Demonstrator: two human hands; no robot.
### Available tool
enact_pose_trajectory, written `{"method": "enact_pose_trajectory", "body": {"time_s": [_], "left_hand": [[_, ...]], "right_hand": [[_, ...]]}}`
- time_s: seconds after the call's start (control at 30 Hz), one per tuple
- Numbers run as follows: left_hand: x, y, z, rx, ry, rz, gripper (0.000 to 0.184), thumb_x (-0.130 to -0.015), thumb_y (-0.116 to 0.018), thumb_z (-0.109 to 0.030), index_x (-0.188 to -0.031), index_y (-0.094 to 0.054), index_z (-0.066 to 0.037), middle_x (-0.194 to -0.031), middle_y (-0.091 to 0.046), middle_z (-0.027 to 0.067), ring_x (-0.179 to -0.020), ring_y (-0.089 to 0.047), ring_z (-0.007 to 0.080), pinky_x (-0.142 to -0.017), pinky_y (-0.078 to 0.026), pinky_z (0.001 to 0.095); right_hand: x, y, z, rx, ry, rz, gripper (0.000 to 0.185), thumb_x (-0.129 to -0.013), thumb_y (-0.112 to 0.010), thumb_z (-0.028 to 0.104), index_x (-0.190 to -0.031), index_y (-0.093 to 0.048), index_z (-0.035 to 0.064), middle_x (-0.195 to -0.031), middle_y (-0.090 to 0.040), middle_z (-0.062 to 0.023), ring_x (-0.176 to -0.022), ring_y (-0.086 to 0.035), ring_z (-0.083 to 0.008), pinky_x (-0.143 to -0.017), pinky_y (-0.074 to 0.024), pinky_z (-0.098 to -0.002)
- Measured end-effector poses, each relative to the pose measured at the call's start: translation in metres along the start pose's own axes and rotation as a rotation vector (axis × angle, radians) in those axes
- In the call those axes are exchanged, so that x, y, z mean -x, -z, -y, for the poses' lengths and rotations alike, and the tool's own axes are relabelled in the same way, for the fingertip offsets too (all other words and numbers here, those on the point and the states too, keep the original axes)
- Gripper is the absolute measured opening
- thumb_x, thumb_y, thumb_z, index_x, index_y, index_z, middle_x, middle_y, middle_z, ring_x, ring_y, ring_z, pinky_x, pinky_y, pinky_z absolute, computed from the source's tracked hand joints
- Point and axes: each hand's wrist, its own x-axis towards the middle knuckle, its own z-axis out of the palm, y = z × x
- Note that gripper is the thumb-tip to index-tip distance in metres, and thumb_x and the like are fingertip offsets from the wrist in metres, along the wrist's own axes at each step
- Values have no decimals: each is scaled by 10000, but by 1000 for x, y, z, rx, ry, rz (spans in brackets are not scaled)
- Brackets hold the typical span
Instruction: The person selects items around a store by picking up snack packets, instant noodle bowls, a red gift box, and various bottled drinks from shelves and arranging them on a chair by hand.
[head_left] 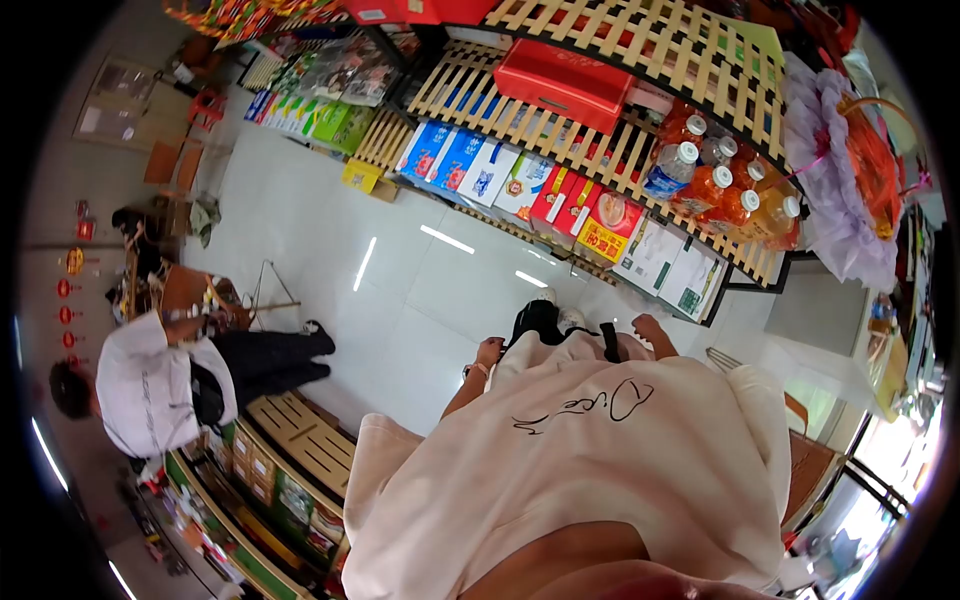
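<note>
My left hand [488, 354] hangs low beside my hip, with a band on its wrist. Its fingers look curled in, and whatever may be in them is too small to make out. On the other side, my right hand [649, 328] is held away from my body, its fingers loosely bent and a little apart, with nothing visible in it. Between the hands a black strap [610, 343] hangs at the front of my light shirt [570, 460]. The lower shelf with white boxes [690, 270] is nearest to my right hand, without contact.
Slatted shelves [620, 40] run across the front, holding a red box [563, 85], drink bottles [720, 185] and cartons [465, 165]. A yellow box [361, 176] sits by the lower shelf. Another person [150, 385] stands at left beside a low shelf unit [295, 435]. Glossy tiles [390, 290] cover the floor.
</note>
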Motion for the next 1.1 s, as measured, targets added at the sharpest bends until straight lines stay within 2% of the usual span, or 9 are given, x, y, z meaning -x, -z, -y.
{"method": "enact_pose_trajectory", "body": {"time_s": [0.1, 0.17, 0.3, 0.5, 0.53, 0.7, 0.83, 0.9, 1.1], "left_hand": [[-28, 26, -32, 112, 61, 55, 269, -851, -494, -272, -999, -605, -78, -799, -651, 73, -555, -536, 127, -447, -396, 256], [-50, 39, -51, 87, 36, 30, 238, -847, -513, -234, -1005, -597, -76, -813, -637, 69, -617, -562, 149, -477, -403, 294], [-76, 34, -108, -66, -127, -45, 203, -839, -514, -192, -973, -598, -64, -763, -635, 65, -600, -564, 121, -442, -371, 222], [-96, -50, -186, -318, -316, 174, 227, -852, -507, -225, -979, -604, -64, -788, -641, 57, -626, -574, 110, -471, -391, 215], [-93, -74, -200, -338, -308, 197, 218, -864, -509, -182, -980, -601, -21, -799, -633, 86, -701, -619, 155, -526, -470, 242], [-61, -205, -233, -381, -290, 435, 251, -847, -549, -286, -983, -623, -89, -754, -631, 26, -602, -560, 99, -474, -391, 218], [3, -324, -263, -342, -238, 683, 295, -832, -571, -320, -1038, -592, -110, -848, -618, 12, -726, -556, 91, -633, -443, 236], [50, -376, -285, -317, -153, 779, 317, -840, -543, -350, -1059, -576, -123, -905, -617, -12, -800, -556, 89, -703, -440, 252], [93, -526, -315, 161, 140, 946, 464, -830, -565, -367, -1199, -447, -113, -1161, -496, 47, -1088, -458, 193, -938, -372, 357]], "right_hand": [[-5, 13, 9, -96, 36, -68, 287, -821, -453, 235, -722, -601, 9, -689, -633, -104, -481, -588, -198, -360, -450, -355], [-14, 17, 12, 205, 445, -351, 281, -808, -448, 224, -648, -597, 48, -682, -611, -146, -637, -603, -259, -604, -479, -398], [7, 45, 58, -708, 140, -491, 258, -789, -523, 253, -915, -618, 49, -754, -637, -98, -712, -613, -211, -664, -468, -310], [28, 67, 12, -1078, 19, -623, 265, -829, -525, 256, -977, -598, 48, -800, -630, -44, -678, -579, -133, -575, -446, -284], [34, 72, -2, -1149, -36, -620, 267, -829, -523, 262, -975, -601, 52, -777, -630, -36, -666, -574, -127, -563, -442, -281], [48, 129, -82, -991, 50, -990, 252, -844, -477, 259, -914, -611, 57, -735, -635, -44, -641, -574, -155, -569, -455, -307], [106, 245, -86, -687, 3, -1360, 235, -843, -493, 223, -947, -595, 39, -801, -628, -116, -756, -596, -285, -697, -459, -352], [122, 302, -92, -393, 177, -1630, 232, -814, -525, 211, -988, -597, 75, -918, -620, -147, -841, -591, -315, -738, -455, -388], [132, 408, -102, -125, 151, -1466, 335, -787, -557, 323, -950, -609, 35, -1042, -589, -177, -899, -587, -335, -776, -466, -390]]}}
